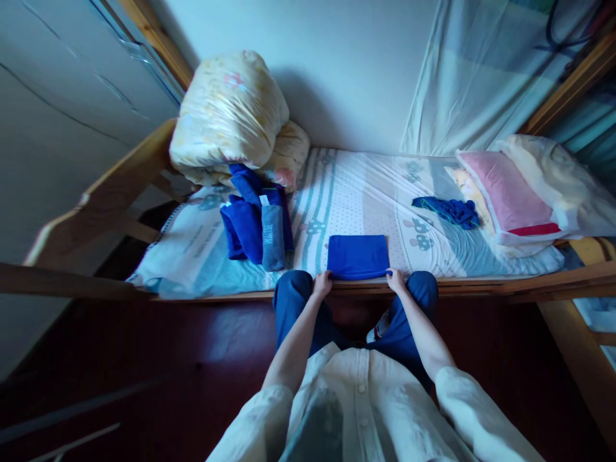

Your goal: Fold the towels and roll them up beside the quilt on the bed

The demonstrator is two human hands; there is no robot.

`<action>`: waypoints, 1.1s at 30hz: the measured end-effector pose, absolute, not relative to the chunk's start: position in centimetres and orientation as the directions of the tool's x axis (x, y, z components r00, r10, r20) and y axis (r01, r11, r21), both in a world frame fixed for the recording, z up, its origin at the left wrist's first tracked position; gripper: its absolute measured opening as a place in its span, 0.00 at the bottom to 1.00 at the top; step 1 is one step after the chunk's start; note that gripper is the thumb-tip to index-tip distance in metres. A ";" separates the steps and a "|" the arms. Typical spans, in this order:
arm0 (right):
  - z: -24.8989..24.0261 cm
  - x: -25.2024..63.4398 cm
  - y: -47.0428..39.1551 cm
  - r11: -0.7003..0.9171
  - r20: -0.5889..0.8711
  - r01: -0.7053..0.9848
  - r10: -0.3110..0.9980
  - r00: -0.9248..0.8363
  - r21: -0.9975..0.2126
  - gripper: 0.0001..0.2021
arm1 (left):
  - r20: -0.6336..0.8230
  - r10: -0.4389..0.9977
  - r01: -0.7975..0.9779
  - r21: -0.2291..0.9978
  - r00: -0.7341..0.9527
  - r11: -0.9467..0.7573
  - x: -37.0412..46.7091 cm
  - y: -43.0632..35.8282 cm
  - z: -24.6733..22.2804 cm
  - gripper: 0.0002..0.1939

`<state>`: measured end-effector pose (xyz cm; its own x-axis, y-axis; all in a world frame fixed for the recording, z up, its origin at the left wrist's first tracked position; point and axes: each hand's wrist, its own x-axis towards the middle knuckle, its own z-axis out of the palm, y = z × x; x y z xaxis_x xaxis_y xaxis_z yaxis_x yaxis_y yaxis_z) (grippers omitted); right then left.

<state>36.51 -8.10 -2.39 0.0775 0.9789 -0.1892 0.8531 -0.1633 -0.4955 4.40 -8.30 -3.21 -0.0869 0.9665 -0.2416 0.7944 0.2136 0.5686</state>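
Note:
A blue cloth (358,255), folded into a flat rectangle, lies at the front edge of the bed. My left hand (322,284) is closed on its near left corner, and my right hand (395,280) pinches the near right corner. Left of it on the sheet is a pile of blue cloths (245,224) with a grey-blue rolled towel (273,237) against it. A crumpled dark blue cloth (450,212) rests farther right on the bed.
Behind the pile, a bulky cream quilt (231,112) stands against the wall. A pink pillow (505,189) and bedding are at the right end. A wooden rail (553,282) runs along the bed's front right. A pale curtain (466,83) hangs behind.

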 end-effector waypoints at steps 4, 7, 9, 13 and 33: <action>-3.8 36.6 -6.9 -0.204 -0.165 0.796 0.977 0.132 -0.570 0.16 | -0.236 0.957 0.745 0.606 -0.167 0.279 4.1 -7.6 -3.4 0.21; -4.9 36.7 -6.2 -0.255 -0.175 0.761 0.967 0.187 -0.597 0.15 | -0.262 0.936 0.704 0.618 -0.234 0.349 4.1 -7.0 -3.7 0.18; -5.5 36.9 -5.8 -0.288 -0.185 0.743 0.958 0.221 -0.605 0.14 | -0.286 0.918 0.675 0.623 -0.275 0.396 4.1 -6.6 -4.0 0.16; -6.6 37.0 -5.3 -0.325 -0.192 0.715 0.945 0.264 -0.619 0.13 | -0.328 0.881 0.621 0.625 -0.341 0.473 4.3 -6.1 -4.7 0.14; -8.1 37.0 -2.5 -0.480 -0.389 0.747 0.865 0.316 -0.461 0.10 | -0.409 0.777 0.584 0.513 -0.479 0.630 4.0 -4.8 -7.7 0.09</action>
<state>36.95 -2.54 -8.07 0.3164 0.8653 -0.3887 0.7466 -0.4799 -0.4607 3.96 -4.77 -7.73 -0.4785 0.7768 -0.4094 0.5837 0.6297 0.5126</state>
